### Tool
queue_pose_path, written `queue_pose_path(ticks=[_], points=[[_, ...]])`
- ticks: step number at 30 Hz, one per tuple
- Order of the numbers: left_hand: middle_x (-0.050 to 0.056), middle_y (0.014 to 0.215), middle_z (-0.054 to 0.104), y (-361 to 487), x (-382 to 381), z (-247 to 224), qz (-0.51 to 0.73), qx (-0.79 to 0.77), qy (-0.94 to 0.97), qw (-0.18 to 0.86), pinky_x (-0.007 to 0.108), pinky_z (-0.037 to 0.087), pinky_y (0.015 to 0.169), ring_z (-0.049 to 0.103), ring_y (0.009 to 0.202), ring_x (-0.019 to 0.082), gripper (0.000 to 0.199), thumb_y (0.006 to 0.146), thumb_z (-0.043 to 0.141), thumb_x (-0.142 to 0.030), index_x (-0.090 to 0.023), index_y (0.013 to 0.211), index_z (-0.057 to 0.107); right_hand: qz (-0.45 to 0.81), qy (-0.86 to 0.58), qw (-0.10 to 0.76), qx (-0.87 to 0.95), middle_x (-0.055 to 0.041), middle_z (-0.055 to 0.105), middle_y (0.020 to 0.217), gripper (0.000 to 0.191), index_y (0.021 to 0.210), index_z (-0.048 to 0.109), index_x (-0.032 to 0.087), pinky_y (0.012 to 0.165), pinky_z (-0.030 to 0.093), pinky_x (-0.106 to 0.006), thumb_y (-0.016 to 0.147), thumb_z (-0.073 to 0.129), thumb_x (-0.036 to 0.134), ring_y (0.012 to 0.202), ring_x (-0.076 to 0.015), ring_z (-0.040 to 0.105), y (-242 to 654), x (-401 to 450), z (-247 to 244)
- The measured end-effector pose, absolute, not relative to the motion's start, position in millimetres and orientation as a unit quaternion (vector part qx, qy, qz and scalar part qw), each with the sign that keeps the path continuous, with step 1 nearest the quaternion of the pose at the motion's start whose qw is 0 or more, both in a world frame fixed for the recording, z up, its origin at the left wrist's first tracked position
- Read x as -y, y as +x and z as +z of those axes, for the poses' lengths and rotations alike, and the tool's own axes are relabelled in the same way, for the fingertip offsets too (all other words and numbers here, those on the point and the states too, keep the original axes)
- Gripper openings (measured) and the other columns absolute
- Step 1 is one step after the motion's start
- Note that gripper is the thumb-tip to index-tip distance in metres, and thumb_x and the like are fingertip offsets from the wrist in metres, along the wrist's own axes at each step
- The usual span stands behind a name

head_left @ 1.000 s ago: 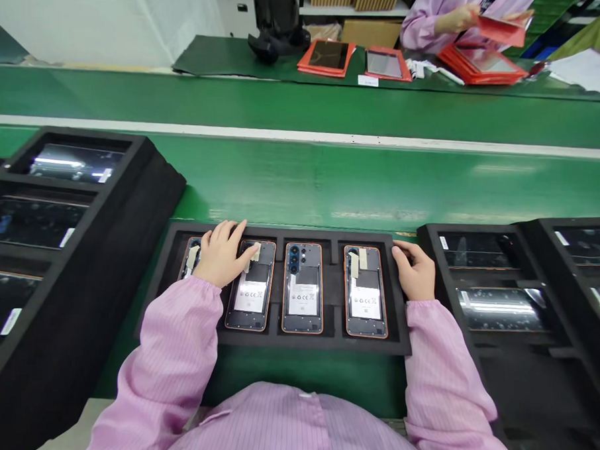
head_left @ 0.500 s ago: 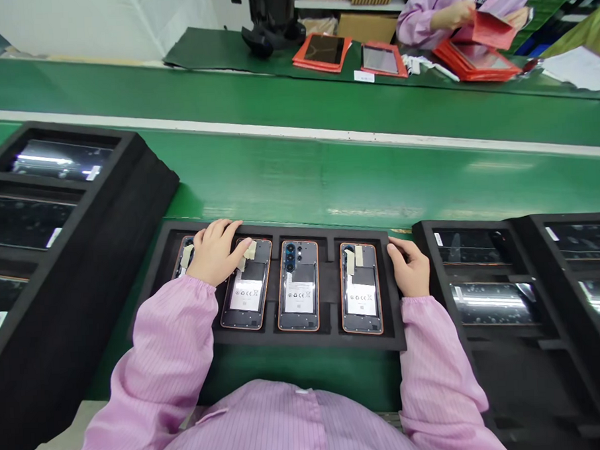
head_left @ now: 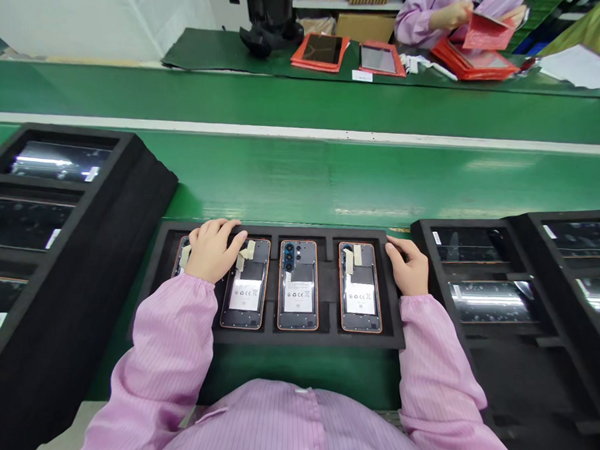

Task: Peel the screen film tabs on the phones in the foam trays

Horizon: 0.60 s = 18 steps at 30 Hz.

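Tray (head_left: pixel 325 340) lies flat on the green desk (head_left: pixel 378 182), under the left hand (head_left: pixel 212 252) and against the right hand (head_left: pixel 410 268). From where I stand, the step in hand looks like steadying the tray or squaring it up; any shift from this pose would, I judge, call for keeping it level and the left thumb clear of the tape (head_left: pixel 246 254).

The left hand is palm down, fingers loosely spread over the far rim, with no hold on a phone that I can see; whether the thumb touches the tape I can't tell. The right hand is half curled at the tray's outer end, thumb near the forefinger; whether it pinches the rim I can't make out.

Four phones sit in the tray, their inner backs and white labels up. The first phone (head_left: pixel 178 265) is partly hidden by the left hand, the second phone (head_left: pixel 244 313) lies just beside that hand, the third phone (head_left: pixel 296 285) between the hands, and the fourth phone (head_left: pixel 360 295) nearest the right hand. The third shows bare lenses; the others carry tape.

Left of the left hand, a tall black stack (head_left: pixel 144 185) holds glossy panels in its top slots. Right of the right hand, a black case (head_left: pixel 510 381) holds two more.
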<state>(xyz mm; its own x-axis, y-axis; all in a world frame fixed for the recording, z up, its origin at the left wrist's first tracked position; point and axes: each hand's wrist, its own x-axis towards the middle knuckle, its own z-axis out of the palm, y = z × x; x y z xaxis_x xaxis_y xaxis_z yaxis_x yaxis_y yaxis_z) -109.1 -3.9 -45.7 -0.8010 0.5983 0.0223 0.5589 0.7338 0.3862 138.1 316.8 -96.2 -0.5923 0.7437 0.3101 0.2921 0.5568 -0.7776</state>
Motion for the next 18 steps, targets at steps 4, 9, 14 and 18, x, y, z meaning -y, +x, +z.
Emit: queue_pose_path(ticks=[4, 9, 14, 18], points=[[0.012, 0.116, 0.060, -111, 3, -43, 0.199, -0.933, 0.300, 0.022, 0.051, 0.031, 0.102, 0.046, 0.120, 0.032, 0.040, 0.094, 0.038, -0.046, -0.023, 0.114, 0.063, 0.351, -0.310, 0.326, 0.821, -0.0070, 0.071, 0.095, 0.028, 0.099, 0.074, 0.021, 0.083, 0.052, -0.041, 0.083, 0.061, 0.040, 0.083, -0.0219, 0.065, 138, -317, -95], [0.010, 0.103, 0.060, -111, 4, -35, 0.210, -0.935, 0.286, -0.021, 0.049, 0.034, 0.096, 0.050, 0.113, 0.031, 0.034, 0.092, 0.043, -0.045, -0.023, 0.102, 0.067, 0.367, -0.314, 0.334, 0.809, -0.0073, 0.071, 0.097, 0.029, 0.100, 0.073, 0.020, 0.085, 0.052, -0.042, 0.082, 0.062, 0.041, 0.085, -0.0227, 0.066, 139, -318, -97], [0.008, 0.094, 0.059, -107, 7, -26, 0.229, -0.929, 0.282, -0.078, 0.046, 0.035, 0.093, 0.053, 0.105, 0.029, 0.030, 0.092, 0.045, -0.042, -0.023, 0.092, 0.068, 0.401, -0.330, 0.341, 0.783, -0.0085, 0.073, 0.100, 0.032, 0.098, 0.073, 0.019, 0.092, 0.050, -0.046, 0.081, 0.062, 0.044, 0.096, -0.0267, 0.067, 140, -320, -99], [0.008, 0.089, 0.058, -104, 11, -22, 0.242, -0.921, 0.281, -0.122, 0.045, 0.035, 0.091, 0.054, 0.101, 0.027, 0.032, 0.093, 0.044, -0.042, -0.021, 0.087, 0.067, 0.446, -0.334, 0.329, 0.762, -0.0090, 0.073, 0.103, 0.041, 0.097, 0.073, 0.019, 0.094, 0.049, -0.046, 0.081, 0.061, 0.055, 0.102, -0.0300, 0.066, 143, -318, -95]])
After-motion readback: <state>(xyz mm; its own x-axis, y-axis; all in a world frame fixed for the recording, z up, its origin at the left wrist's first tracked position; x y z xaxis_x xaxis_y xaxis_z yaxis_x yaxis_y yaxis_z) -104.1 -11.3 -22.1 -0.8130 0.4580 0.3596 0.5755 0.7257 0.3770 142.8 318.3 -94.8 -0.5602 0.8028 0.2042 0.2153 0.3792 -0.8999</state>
